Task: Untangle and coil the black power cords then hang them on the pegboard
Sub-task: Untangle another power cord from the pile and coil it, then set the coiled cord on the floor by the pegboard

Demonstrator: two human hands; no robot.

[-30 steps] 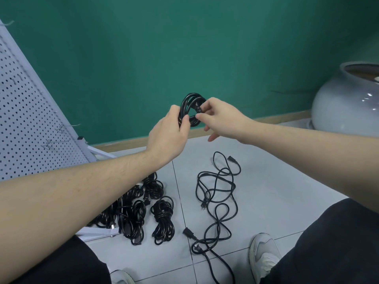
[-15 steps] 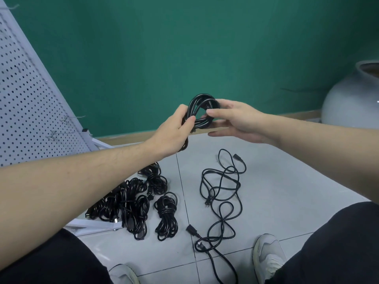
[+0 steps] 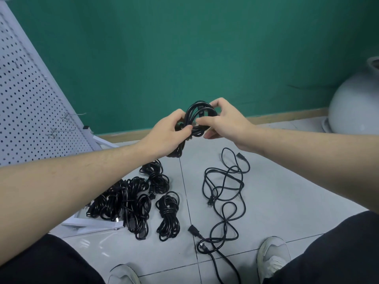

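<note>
Your left hand (image 3: 168, 132) is curled round the black coiled cord (image 3: 198, 119), thumb pressed over the gathered strands, and the lower end of the bundle hangs out below your palm. Your right hand (image 3: 223, 121) meets it from the other side — fingers hooked over the top of the loop, thumb pinching the strands right next to your left thumb. Both hands hold the same coil in the air in front of the green wall (image 3: 184, 48).

Below your left hand and forearm, on the tiled floor (image 3: 276, 181), lies a heap of coiled cords (image 3: 127, 201) touching one another, partly over a white frame bar (image 3: 92, 223). Just right of that heap, a single bundled cord (image 3: 168, 216) lies by itself. Below your right hand a loose cord (image 3: 224, 193) sprawls in open loops, well apart from the bundles — one plug end lies near the bottom of it, close to your right shoe (image 3: 273, 257).

Beyond your left forearm the white pegboard (image 3: 26, 95) leans at a slant, with thin wire hooks (image 3: 61, 125) sticking out of it. Far out past your right hand a pale grey round pot (image 3: 356, 101) sits against the wall.
</note>
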